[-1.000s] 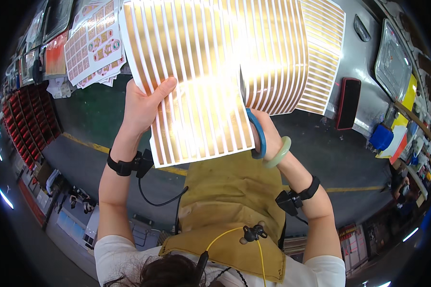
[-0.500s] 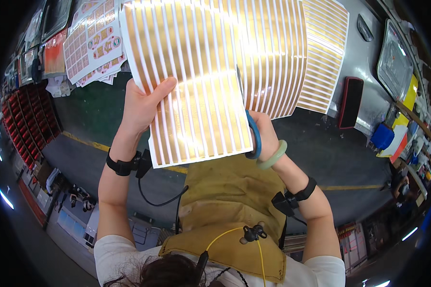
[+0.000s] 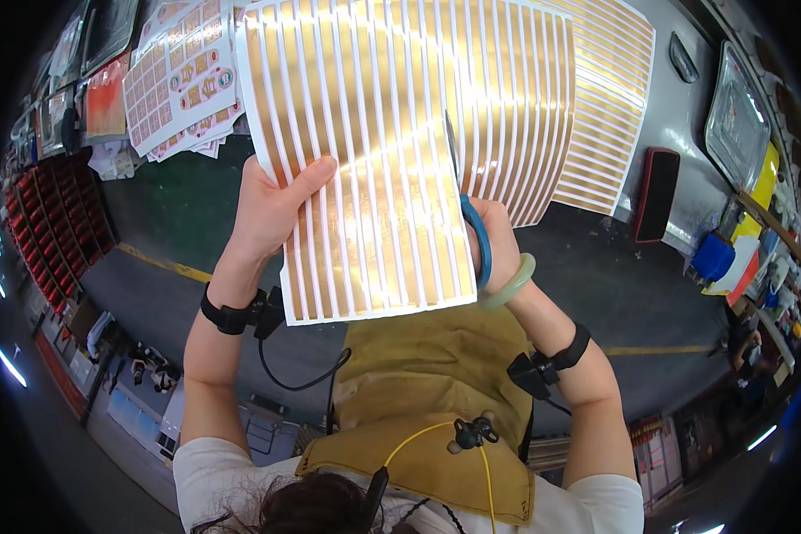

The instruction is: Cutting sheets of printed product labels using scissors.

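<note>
Wearing a mustard apron [image 3: 427, 374], low in the middle of the frame, the person near me holds up a gold-and-white striped sheet [image 3: 365, 222], which fills the upper centre. The left hand [image 3: 271, 209] pinches its left edge, thumb flat on the shiny face, the other fingers hidden behind. Right of centre, the right hand [image 3: 500, 249] is closed around the blue-handled scissors [image 3: 483, 245], most of its fingers out of sight; a dark blade stands in a slit in the sheet. A pale green bangle [image 3: 516, 283] circles that wrist. Beyond, at the upper right, another striped sheet [image 3: 607, 116] lies on a metal table [image 3: 685, 98], with a dark, red-edged phone [image 3: 657, 196] beside it. Printed sheets [image 3: 182, 93] overlap at the upper left. Farther off, a rack of red items [image 3: 58, 231] stands at the left, and blurred figures [image 3: 156, 374] show at the lower left.
</note>
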Action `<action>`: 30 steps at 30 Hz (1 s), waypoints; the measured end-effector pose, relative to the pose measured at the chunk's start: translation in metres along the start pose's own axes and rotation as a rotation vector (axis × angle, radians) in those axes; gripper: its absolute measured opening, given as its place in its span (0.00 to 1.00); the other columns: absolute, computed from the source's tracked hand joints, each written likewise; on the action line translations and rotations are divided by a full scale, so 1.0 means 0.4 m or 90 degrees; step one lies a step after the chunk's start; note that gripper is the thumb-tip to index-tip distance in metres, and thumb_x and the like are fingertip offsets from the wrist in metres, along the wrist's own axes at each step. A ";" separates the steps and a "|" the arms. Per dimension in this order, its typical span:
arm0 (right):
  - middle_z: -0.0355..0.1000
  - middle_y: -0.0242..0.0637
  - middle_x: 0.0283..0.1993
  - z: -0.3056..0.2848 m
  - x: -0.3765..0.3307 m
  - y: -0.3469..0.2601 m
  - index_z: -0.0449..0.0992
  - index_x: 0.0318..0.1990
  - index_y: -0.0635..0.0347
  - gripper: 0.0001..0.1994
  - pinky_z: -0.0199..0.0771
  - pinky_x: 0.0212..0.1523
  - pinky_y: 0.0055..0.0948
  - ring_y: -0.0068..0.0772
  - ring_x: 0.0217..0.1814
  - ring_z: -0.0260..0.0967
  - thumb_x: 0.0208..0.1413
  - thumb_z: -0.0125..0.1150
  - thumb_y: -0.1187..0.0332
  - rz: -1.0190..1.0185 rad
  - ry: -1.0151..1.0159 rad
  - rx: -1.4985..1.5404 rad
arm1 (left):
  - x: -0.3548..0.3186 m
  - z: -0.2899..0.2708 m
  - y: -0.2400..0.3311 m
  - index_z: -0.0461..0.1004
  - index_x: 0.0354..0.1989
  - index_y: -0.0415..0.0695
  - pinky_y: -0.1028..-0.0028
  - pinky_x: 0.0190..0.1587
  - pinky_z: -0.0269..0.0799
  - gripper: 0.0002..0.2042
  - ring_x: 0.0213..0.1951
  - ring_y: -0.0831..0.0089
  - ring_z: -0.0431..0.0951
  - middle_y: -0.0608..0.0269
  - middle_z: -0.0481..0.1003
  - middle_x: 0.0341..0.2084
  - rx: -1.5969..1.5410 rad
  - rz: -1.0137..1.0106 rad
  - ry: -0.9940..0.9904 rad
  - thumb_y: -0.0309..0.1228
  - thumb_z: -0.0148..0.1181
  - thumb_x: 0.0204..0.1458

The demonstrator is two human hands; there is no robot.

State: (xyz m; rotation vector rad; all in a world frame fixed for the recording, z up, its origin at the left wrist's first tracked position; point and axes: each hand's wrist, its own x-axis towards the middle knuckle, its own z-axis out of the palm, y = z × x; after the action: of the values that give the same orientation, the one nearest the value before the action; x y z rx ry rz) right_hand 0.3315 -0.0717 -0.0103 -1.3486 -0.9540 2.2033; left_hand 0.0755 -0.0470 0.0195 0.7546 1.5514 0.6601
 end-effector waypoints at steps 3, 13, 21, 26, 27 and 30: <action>0.76 0.32 0.36 0.001 0.007 -0.002 0.75 0.40 0.71 0.13 0.71 0.38 0.19 0.13 0.38 0.68 0.61 0.54 0.66 -0.043 0.009 -0.018 | -0.005 -0.004 0.004 0.75 0.41 0.35 0.79 0.32 0.74 0.09 0.29 0.81 0.77 0.63 0.78 0.30 0.004 -0.017 -0.016 0.26 0.60 0.55; 0.75 0.32 0.29 -0.009 0.029 -0.018 0.75 0.37 0.73 0.15 0.68 0.31 0.19 0.12 0.32 0.66 0.62 0.53 0.65 -0.002 0.041 -0.075 | -0.007 0.006 0.013 0.75 0.40 0.35 0.79 0.31 0.74 0.09 0.28 0.81 0.77 0.63 0.78 0.29 -0.026 0.000 -0.020 0.27 0.61 0.55; 0.73 0.32 0.24 0.013 0.038 -0.012 0.75 0.31 0.71 0.13 0.66 0.28 0.20 0.13 0.27 0.64 0.59 0.56 0.66 -0.050 0.093 -0.012 | -0.007 -0.001 0.016 0.75 0.40 0.35 0.79 0.31 0.73 0.09 0.29 0.81 0.77 0.63 0.78 0.28 -0.021 -0.030 -0.022 0.27 0.61 0.54; 0.74 0.31 0.27 0.008 0.049 -0.057 0.76 0.34 0.70 0.12 0.67 0.31 0.19 0.13 0.30 0.66 0.58 0.56 0.67 -0.025 0.088 0.032 | -0.032 -0.014 0.036 0.75 0.38 0.36 0.80 0.29 0.70 0.07 0.27 0.83 0.75 0.66 0.77 0.26 0.020 -0.067 -0.034 0.27 0.61 0.54; 0.74 0.31 0.27 0.008 0.053 -0.051 0.76 0.34 0.70 0.12 0.67 0.31 0.19 0.13 0.30 0.66 0.58 0.56 0.67 -0.024 0.087 0.032 | -0.033 -0.015 0.035 0.75 0.37 0.36 0.81 0.28 0.70 0.07 0.26 0.84 0.74 0.67 0.76 0.26 0.029 -0.082 -0.041 0.27 0.61 0.54; 0.74 0.32 0.26 0.014 0.064 -0.030 0.76 0.34 0.73 0.11 0.68 0.28 0.20 0.13 0.28 0.65 0.57 0.56 0.69 -0.065 0.085 0.022 | -0.039 0.004 0.042 0.75 0.39 0.36 0.80 0.30 0.71 0.08 0.28 0.83 0.76 0.65 0.77 0.28 -0.037 -0.074 -0.020 0.27 0.60 0.55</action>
State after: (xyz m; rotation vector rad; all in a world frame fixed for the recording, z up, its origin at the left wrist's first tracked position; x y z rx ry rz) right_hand 0.3142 -0.0491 -0.0159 -1.3801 -0.9110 2.0179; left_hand 0.0796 -0.0488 0.0420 0.6235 1.5284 0.6012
